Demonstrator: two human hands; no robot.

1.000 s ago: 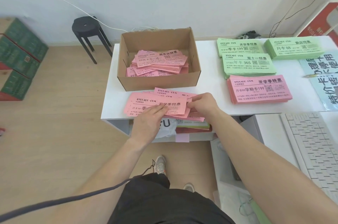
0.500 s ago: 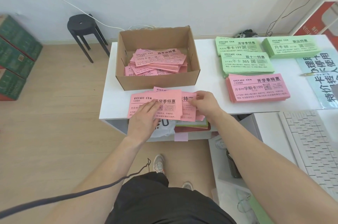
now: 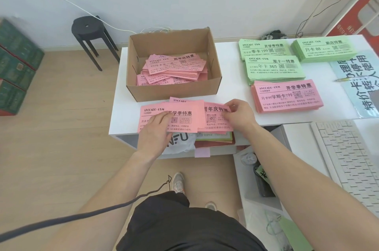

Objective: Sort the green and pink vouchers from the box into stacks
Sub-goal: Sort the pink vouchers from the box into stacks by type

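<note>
Left hand [image 3: 152, 133] lies flat on the loose pink vouchers [image 3: 185, 116] at the front edge of the desk [image 3: 231, 62], fingers straight, pressing. Box [image 3: 174, 91] sits just behind, pink pile [image 3: 174, 68] inside. Right hand [image 3: 239, 115] fingers pinch the loose vouchers' right end. Further right: pink stack [image 3: 287, 96], with three green stacks [image 3: 273, 68] behind it.

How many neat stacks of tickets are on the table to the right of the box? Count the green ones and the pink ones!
Green stacks: 3
Pink stacks: 1
Total: 4
</note>
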